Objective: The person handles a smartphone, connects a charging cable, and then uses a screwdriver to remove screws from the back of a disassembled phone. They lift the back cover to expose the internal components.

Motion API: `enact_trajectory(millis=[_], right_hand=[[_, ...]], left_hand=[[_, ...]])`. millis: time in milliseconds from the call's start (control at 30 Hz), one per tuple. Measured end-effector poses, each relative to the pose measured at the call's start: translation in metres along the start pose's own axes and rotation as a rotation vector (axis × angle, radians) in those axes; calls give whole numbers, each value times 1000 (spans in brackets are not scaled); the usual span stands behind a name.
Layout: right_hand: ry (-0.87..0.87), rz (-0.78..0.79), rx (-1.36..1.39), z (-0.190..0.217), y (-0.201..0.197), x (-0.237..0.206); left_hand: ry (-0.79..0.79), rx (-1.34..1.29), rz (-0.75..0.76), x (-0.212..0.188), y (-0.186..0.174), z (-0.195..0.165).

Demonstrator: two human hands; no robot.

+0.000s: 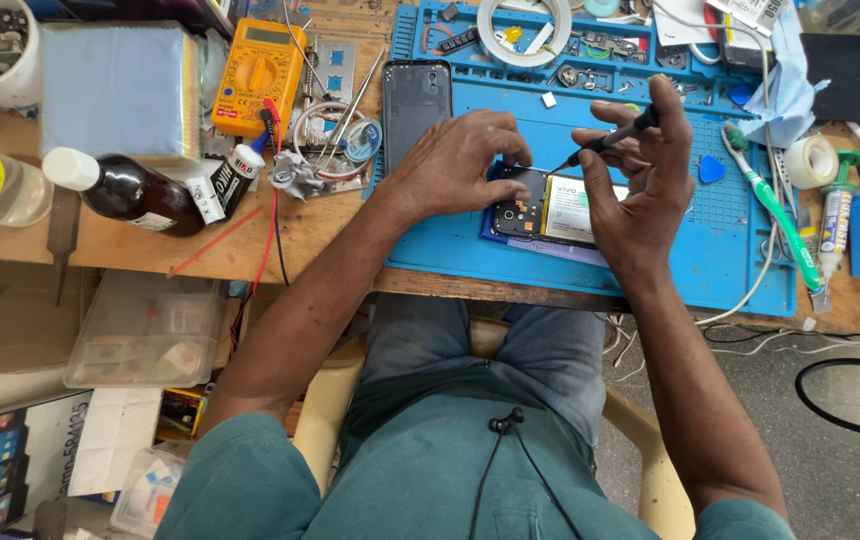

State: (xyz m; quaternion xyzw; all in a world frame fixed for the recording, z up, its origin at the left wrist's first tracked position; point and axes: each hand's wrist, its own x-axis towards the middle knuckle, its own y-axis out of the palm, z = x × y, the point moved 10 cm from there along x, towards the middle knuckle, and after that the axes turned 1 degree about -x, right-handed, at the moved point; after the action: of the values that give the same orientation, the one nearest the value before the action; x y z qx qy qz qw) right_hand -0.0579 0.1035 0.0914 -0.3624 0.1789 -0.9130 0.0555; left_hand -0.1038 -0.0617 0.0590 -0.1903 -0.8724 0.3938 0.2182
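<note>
Nearest the lens: teal shirt (420, 470) with thin black earphone cord (503, 424), grey trousers over pale plastic chair (335, 400).

Higher up, left hand (455, 165) pressed down on opened phone (540, 208), fingers spread slightly and curled over its upper left corner, fingertips touching the dark circuit-board end. Right hand (640, 180) clamped on black screwdriver (605, 142), thumb and forefinger pinched together round the shaft, tip angled down toward the phone's top edge, just beside the left fingertips. Whether tip touches a screw: cannot tell.

Phone lying flat, back off, battery exposed, on blue work mat (730, 240), directly under both sets of fingers.

Just beyond the left knuckles, black back cover (415, 100), resting flat. Farther left of those fingers, orange multimeter (260, 75), then dark brown bottle (130, 192) on its side with white cap. Beyond the right fingertips, white tape roll (525, 35) in the mat's tray section. Right of the right hand, blue pick (712, 170) and green-handled toothbrush (775, 210), well apart from the fingers.
</note>
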Motion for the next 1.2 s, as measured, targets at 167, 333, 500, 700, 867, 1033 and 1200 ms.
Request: enact_trajectory(millis=[167,333,500,700,867,1033,1200], right_hand=[[5,9,-42,4,3,5],[-37,12,-248,14,7,11],[-73,132,-286,20,15,26],[-111,208,-302,22,10,40],[-36,276,-120,23,10,41],[-37,234,-178,29,5,45],[-27,257,-237,33,8,49]], left_hand=[[26,12,-12,2,0,-4],[12,-9,-5,1,3,-1],[15,-36,9,1,3,-1],[4,-13,19,3,3,0],[26,-11,27,3,4,-1],[54,-19,36,5,8,-4],[110,-18,46,8,6,-9]])
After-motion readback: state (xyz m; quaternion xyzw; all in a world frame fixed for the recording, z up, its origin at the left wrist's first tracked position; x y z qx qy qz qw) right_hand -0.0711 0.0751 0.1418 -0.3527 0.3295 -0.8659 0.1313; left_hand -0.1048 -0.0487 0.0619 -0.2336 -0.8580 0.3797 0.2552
